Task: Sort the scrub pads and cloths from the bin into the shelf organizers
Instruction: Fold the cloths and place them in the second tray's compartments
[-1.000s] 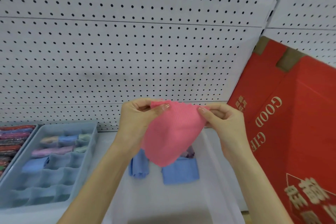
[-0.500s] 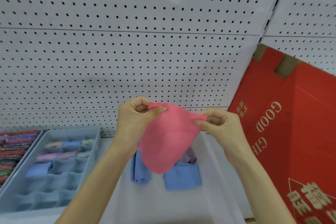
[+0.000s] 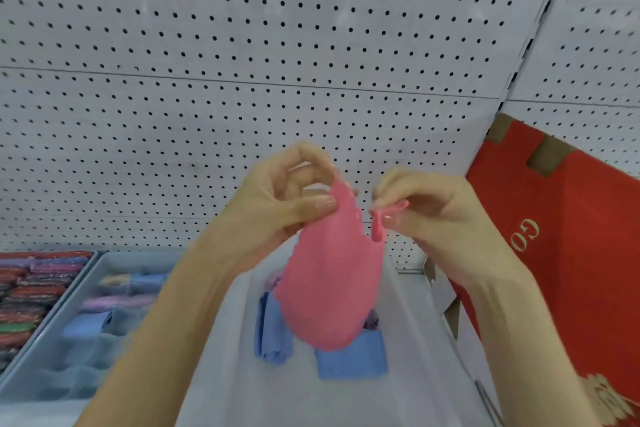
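A pink cloth (image 3: 329, 288) hangs in the air above the clear plastic bin (image 3: 415, 340). My left hand (image 3: 277, 201) pinches its upper left edge between thumb and fingers. My right hand (image 3: 426, 211) pinches the upper right corner, close beside the left. Below the cloth, two blue cloths (image 3: 349, 357) and a bit of purple cloth lie in the bin. To the left stands a grey-blue divided organizer (image 3: 86, 333) with folded pastel cloths in its far cells. Further left is a tray of dark, multicoloured scrub pads (image 3: 27, 291).
A white pegboard wall (image 3: 242, 97) rises behind the shelf. A red cardboard box (image 3: 571, 270) with gold lettering stands at the right, against the bin. Packaged goods line the shelf above the pegboard.
My hands have come closer together, so the pink cloth folds and hangs narrower. The camera has tilted up, showing more of the pegboard and the shelf above.
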`<state>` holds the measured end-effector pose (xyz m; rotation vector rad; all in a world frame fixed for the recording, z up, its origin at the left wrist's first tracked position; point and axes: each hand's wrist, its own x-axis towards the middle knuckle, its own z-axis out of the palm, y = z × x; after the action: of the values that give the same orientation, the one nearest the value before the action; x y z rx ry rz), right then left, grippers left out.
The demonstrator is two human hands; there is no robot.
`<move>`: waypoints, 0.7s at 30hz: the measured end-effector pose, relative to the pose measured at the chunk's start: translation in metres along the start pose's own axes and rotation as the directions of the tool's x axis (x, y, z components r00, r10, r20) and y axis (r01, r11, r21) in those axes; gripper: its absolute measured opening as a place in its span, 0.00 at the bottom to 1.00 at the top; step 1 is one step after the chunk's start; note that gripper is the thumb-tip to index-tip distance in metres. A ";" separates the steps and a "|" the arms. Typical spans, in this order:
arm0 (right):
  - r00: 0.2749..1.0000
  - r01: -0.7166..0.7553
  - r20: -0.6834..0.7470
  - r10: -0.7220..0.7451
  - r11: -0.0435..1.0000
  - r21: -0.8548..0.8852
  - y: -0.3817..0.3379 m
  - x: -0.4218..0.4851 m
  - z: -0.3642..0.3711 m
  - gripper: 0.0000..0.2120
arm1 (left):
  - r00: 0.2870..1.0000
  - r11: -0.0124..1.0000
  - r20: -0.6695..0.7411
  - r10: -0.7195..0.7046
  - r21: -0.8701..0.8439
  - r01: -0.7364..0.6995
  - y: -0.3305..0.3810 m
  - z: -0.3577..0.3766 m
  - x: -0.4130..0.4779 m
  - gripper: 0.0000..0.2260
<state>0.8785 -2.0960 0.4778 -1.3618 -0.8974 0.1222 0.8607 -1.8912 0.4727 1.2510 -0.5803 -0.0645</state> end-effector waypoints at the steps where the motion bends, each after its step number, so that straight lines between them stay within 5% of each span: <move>1: 0.999 0.016 -0.048 -0.015 1.000 0.006 0.003 0.008 0.007 0.05 | 0.999 1.000 -0.029 0.021 -0.006 -0.021 -0.004 0.003 0.006 0.10; 8: 0.980 -0.038 -0.194 0.049 0.997 0.063 0.020 0.021 0.018 0.18 | 0.976 0.992 -0.216 0.000 -0.126 -0.028 -0.018 0.009 0.016 0.09; 16: 0.943 -0.041 -0.327 0.059 0.997 0.062 0.032 0.018 0.026 0.05 | 0.928 0.992 -0.359 -0.096 -0.106 0.062 -0.039 0.016 0.014 0.06; 21: 0.884 -0.174 -0.447 0.137 0.984 -0.041 0.027 0.022 0.028 0.06 | 0.967 0.982 -0.193 -0.165 -0.123 0.143 -0.058 0.018 -0.007 0.27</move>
<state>0.8877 -2.0548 0.4632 -1.4579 -0.4111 -0.1023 0.8625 -1.9239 0.4210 1.1790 -0.2982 -0.0962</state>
